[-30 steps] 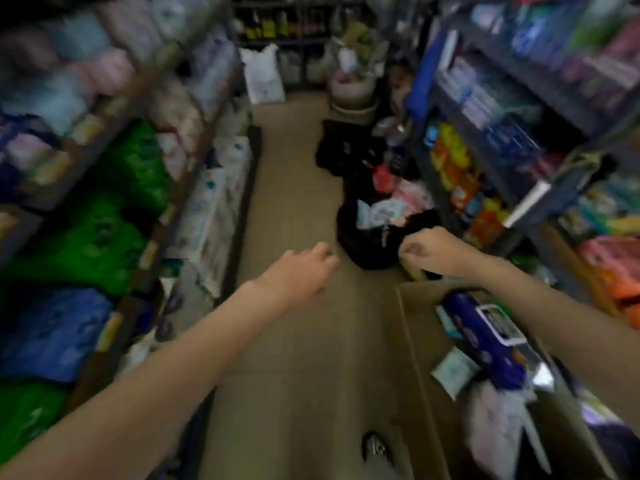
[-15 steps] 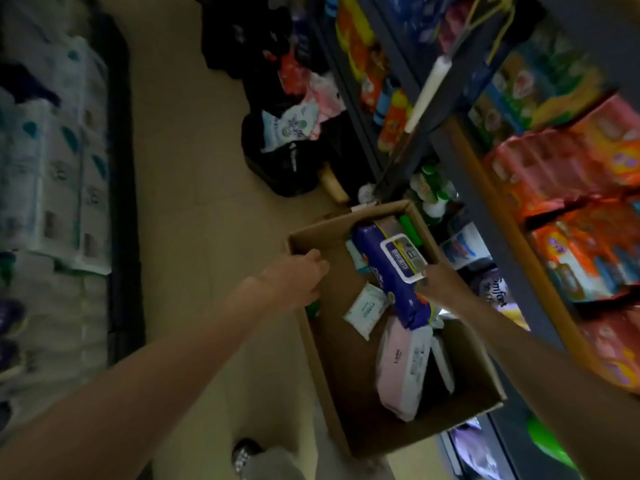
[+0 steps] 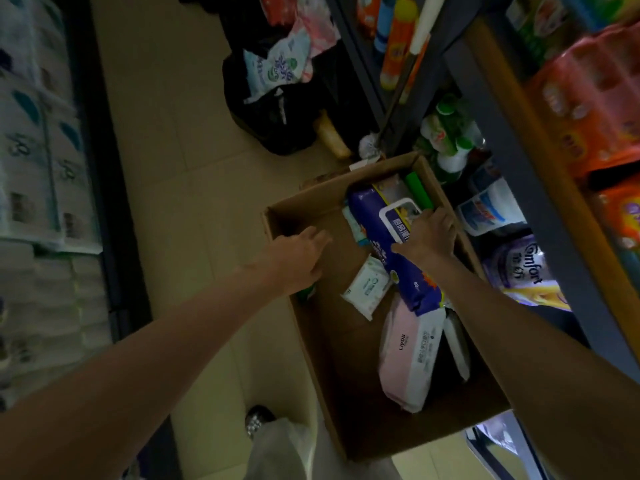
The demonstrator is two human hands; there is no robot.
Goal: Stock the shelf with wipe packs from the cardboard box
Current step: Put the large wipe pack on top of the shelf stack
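An open cardboard box (image 3: 313, 344) stands on the tiled floor beside the right-hand shelf (image 3: 485, 109). Inside lie a dark blue wipe pack (image 3: 375, 220) with a white lid, a pink wipe pack (image 3: 405, 351), a small white pack (image 3: 365, 289) and a green item (image 3: 419, 192). My right hand (image 3: 429, 233) grips the blue pack, with the thumb stretched across its face and the fingers over its far edge. My left hand (image 3: 298, 258) hovers over the box's left wall with relaxed fingers, holding nothing.
Detergent bottles and a purple Comfort refill bag (image 3: 523, 271) fill the lower right shelf. A black bag (image 3: 277, 112) stuffed with packets sits on the floor beyond the box. Paper rolls (image 3: 31, 168) line the left shelf. My shoe (image 3: 258, 419) is near the box.
The view swung down from the aisle onto the box. My right hand moved from the pack's edge onto its top, and my left hand came over the box's left wall.
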